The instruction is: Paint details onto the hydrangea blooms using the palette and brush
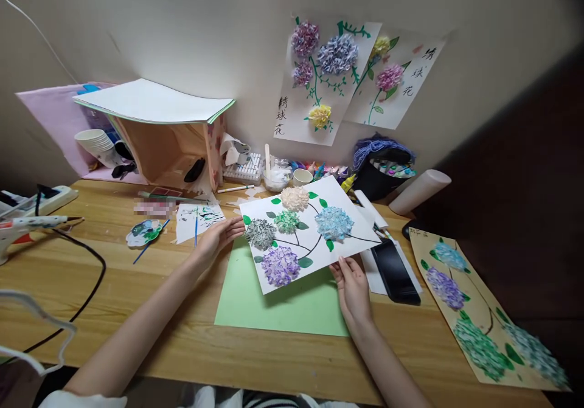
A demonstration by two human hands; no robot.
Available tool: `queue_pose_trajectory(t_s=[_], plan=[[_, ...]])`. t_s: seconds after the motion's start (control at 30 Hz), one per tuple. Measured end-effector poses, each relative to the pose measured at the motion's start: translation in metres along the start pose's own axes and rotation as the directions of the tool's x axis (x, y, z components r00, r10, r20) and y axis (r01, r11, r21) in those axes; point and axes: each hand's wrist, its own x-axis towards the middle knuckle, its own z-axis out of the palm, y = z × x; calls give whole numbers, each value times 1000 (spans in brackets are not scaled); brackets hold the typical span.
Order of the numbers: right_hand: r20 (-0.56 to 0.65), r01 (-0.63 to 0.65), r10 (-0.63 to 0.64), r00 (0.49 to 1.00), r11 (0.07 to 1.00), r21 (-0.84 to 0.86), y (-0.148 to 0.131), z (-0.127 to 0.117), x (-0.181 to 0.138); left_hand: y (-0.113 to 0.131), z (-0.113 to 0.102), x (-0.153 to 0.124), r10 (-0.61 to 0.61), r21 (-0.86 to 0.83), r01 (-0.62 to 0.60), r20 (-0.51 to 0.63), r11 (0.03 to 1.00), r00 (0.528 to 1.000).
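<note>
White flower-covered paper sheet (310,230) held aloft

Fingers of the left hand (218,238) hold its left edge; fingers of the right hand (353,287) hold its near edge. It tilts above a light-green paper sheet (283,314) on the brown wooden counter (159,317).

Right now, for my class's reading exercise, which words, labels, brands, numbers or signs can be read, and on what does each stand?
"绣球花": left wall sheet, first character unclear.
"绣球花": right wall sheet.
Tan sheet, corner characters: too small and blurred to read.
Pink pixelated item: nothing readable.
Held white sheet: no writing visible.
</note>
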Motion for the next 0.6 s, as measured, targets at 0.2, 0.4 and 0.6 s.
queue_pose_trajectory(t_s=[0.2, 0.4, 0.6], plan=[[-9, 9, -10, 1000, 998, -69, 11, -3, -22, 1, -1, 9, -32, 10, 32, -42, 999, 999], [29, 25, -21, 999, 990, -139, 6, -3, -25, 11, 3, 6, -65, 69, 70, -63, 995, 996], [219, 124, -59, 974, 947, -296, -60, 4, 38, 22, -4, 15, -121, 249, 129, -50, 960, 991]])
